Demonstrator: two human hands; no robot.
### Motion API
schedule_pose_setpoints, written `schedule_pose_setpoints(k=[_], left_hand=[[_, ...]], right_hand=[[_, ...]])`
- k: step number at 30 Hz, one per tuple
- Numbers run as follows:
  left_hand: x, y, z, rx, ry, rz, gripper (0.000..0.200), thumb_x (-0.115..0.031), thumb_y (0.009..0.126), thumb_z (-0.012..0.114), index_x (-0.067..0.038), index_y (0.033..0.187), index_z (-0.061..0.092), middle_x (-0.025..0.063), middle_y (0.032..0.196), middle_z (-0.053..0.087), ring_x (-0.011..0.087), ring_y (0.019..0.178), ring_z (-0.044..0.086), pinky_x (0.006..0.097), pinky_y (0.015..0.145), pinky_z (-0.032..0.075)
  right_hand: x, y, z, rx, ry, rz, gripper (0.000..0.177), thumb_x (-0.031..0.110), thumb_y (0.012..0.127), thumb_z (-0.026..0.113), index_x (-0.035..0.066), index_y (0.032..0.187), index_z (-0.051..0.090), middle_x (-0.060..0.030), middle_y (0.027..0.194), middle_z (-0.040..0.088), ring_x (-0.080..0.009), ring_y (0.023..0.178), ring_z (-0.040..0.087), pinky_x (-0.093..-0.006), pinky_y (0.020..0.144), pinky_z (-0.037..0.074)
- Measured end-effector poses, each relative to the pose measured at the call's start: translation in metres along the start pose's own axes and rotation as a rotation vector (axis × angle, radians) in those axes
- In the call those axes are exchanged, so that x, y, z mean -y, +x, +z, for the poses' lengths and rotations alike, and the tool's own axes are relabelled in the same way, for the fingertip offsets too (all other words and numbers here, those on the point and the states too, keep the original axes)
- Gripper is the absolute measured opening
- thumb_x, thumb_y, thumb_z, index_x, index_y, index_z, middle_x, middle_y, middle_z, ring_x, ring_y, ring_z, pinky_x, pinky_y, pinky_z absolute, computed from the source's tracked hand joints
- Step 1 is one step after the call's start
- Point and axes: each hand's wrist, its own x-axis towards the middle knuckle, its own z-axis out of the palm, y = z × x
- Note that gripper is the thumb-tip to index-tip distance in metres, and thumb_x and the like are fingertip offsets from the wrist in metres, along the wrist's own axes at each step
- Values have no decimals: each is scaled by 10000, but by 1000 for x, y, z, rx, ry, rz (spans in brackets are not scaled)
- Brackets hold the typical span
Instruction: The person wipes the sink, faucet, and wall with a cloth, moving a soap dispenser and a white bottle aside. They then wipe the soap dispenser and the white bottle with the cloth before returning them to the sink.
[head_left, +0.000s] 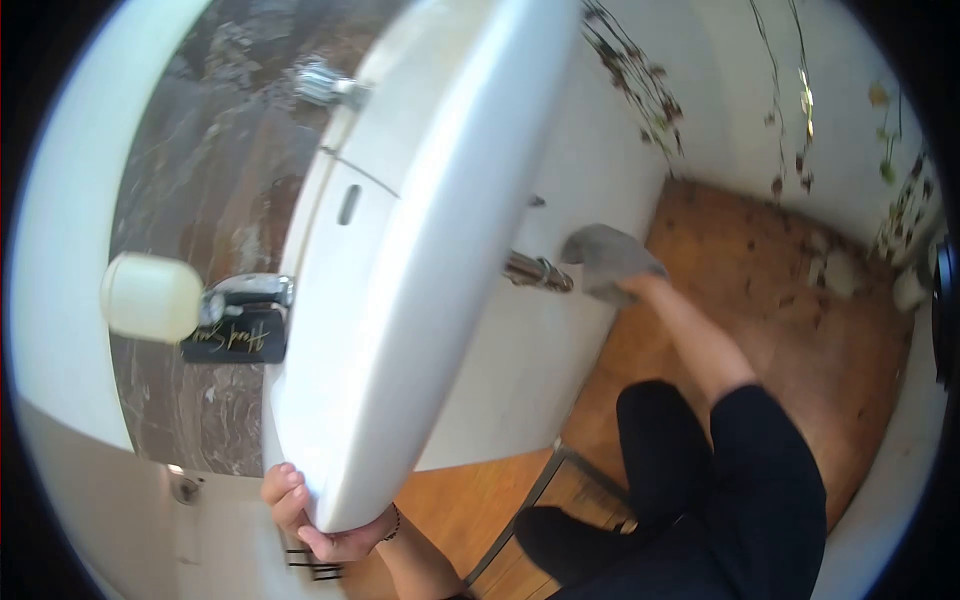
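The view is tilted, with the white washbasin (440, 240) running diagonally across it. My left hand (325, 515), with a dark bracelet at the wrist, is closed round the basin's lower end, fingers over the rim. Under the basin, my right hand (640, 283) holds a grey cloth (603, 262), which hides most of its fingers. The cloth is just beside the open end of a metal drain pipe (540, 272); whether they touch I cannot tell. A metal faucet (265, 290) stands on the basin's back edge.
A soap bottle (152, 298) and a dark box with gold lettering (235, 338) are beside the faucet, against marbled stone (235, 170). Hanging plants (645, 95) line the wall. My dark-clothed knees (660, 430) are over the brown floor (770, 300), near a metal-framed wooden piece (560, 500).
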Motion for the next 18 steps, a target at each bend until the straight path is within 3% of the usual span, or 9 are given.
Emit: schedule_pose_setpoints(k=[2,4,6,9,11,12,14,16,18], left_hand=[[0,-2,3,70,-80,37,418,-318,858,306,10,924,557,166,1007,544,269,1002,485,441,921,367],[-6,-1,5,79,-50,41,414,-331,858,309,-3,950,543,157,998,531,259,995,473,442,921,363],[-13,1,14,59,-43,-69,371,-383,852,344,-52,878,507,112,912,489,237,931,447,412,869,353],[-17,3,15,35,-14,-80,375,-362,854,384,-22,923,527,132,902,514,245,875,484,392,818,390],[-18,6,19,3,-21,-98,377,-351,854,397,-12,939,537,142,907,527,244,852,500,384,798,404],[-16,6,21,-2,-52,-68,372,-333,853,411,-2,948,551,155,926,547,249,847,514,376,786,414],[-13,7,18,-35,-90,-42,368,-316,852,424,8,958,566,167,944,568,253,842,529,368,774,424],[-10,5,13,82,-51,-14,437,-365,860,408,22,1012,540,195,1042,546,266,950,528,379,854,412],[-8,7,14,38,-62,-13,400,-329,850,425,18,1001,557,197,1055,550,270,961,531,385,869,413]], right_hand=[[-4,-16,11,-559,168,-174,463,85,827,574,39,1281,497,-112,1320,490,-233,1263,432,-274,1049,356],[12,-2,-11,-601,79,-196,439,120,852,556,33,1278,492,-111,1306,494,-226,1241,443,-280,1034,369],[34,6,-20,-723,-20,-155,406,188,903,519,21,1272,483,-108,1278,503,-212,1198,465,-291,1004,395],[81,26,-27,-842,-125,-137,398,256,954,482,9,1266,474,-105,1250,512,-198,1154,487,-303,974,422],[130,39,-39,-977,536,-436,432,289,974,467,7,1300,438,-117,1259,504,-194,1161,488,-306,983,416],[146,35,-45,-964,546,-431,435,288,973,469,10,1306,435,-117,1269,498,-200,1172,480,-313,993,406],[172,21,-47,-949,372,-378,441,286,970,475,16,1316,430,-116,1288,486,-210,1193,463,-326,1013,386],[188,13,-40,-964,114,-338,447,284,968,480,22,1326,425,-116,1307,473,-221,1215,446,-339,1033,366],[203,12,-40,-987,-140,-306,455,282,965,485,27,1336,419,-115,1327,461,-231,1237,429,-352,1053,346]])
